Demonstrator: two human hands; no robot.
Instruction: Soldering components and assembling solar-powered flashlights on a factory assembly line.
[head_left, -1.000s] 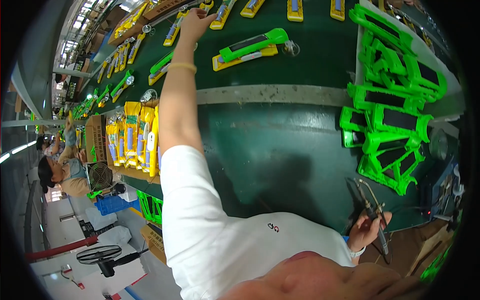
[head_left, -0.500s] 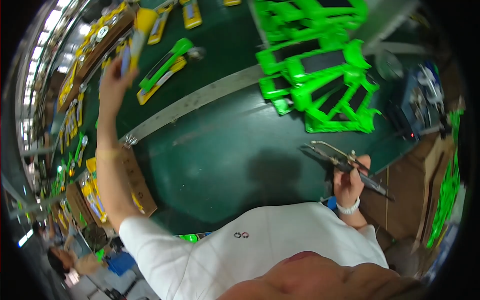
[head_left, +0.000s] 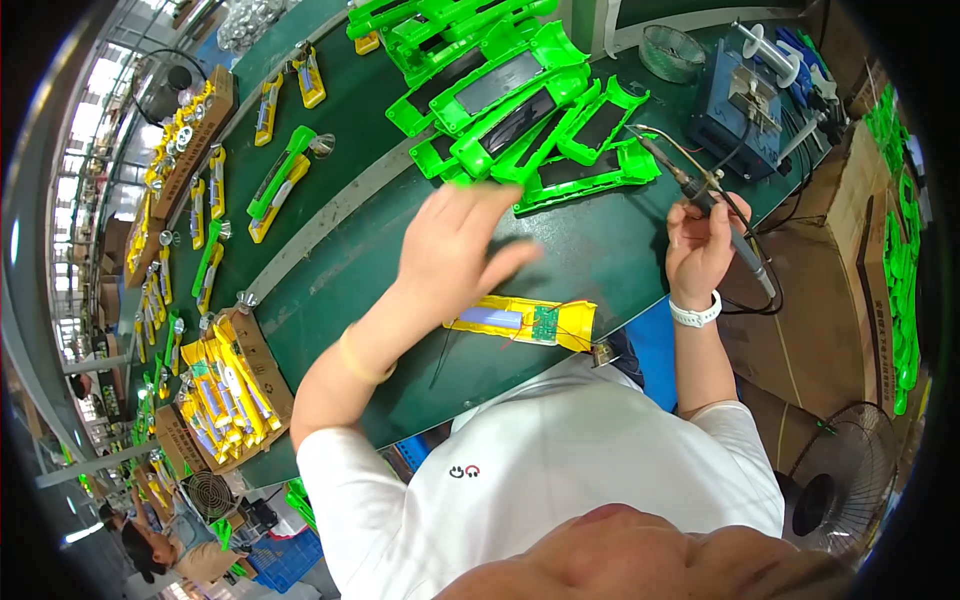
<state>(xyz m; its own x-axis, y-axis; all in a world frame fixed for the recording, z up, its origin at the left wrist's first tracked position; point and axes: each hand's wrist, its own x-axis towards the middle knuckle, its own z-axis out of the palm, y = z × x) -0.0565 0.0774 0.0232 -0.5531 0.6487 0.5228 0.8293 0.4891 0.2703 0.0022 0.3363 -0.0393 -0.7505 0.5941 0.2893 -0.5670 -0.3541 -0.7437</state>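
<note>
My left hand (head_left: pixel 452 245) is empty, its thumb and fingers apart and slightly blurred, at the near edge of a pile of green plastic housings (head_left: pixel 510 85) with dark panels. Whether the fingertips touch the pile, I cannot tell. Below this hand, on the green table, lies a yellow housing (head_left: pixel 577 325) holding a purple battery cell (head_left: pixel 490 317), a small green circuit board (head_left: pixel 545 322) and thin wires. My right hand (head_left: pixel 703 250) is closed around a soldering iron (head_left: pixel 692 190) with a thin metal tube along it. The iron's tip points up and left, near the green housings.
A blue soldering station (head_left: pixel 735 110) with a solder spool (head_left: pixel 785 68) stands at the far right, beside a glass bowl (head_left: pixel 672 55). At left is a cardboard box (head_left: pixel 265 365) of yellow housings. More lamp parts line the conveyor (head_left: pixel 350 130). A fan (head_left: pixel 845 470) stands at lower right.
My left hand has moved from the far left, where it held a yellow part, to the green pile. A yellow housing now lies in front of me. My right hand still holds the iron.
</note>
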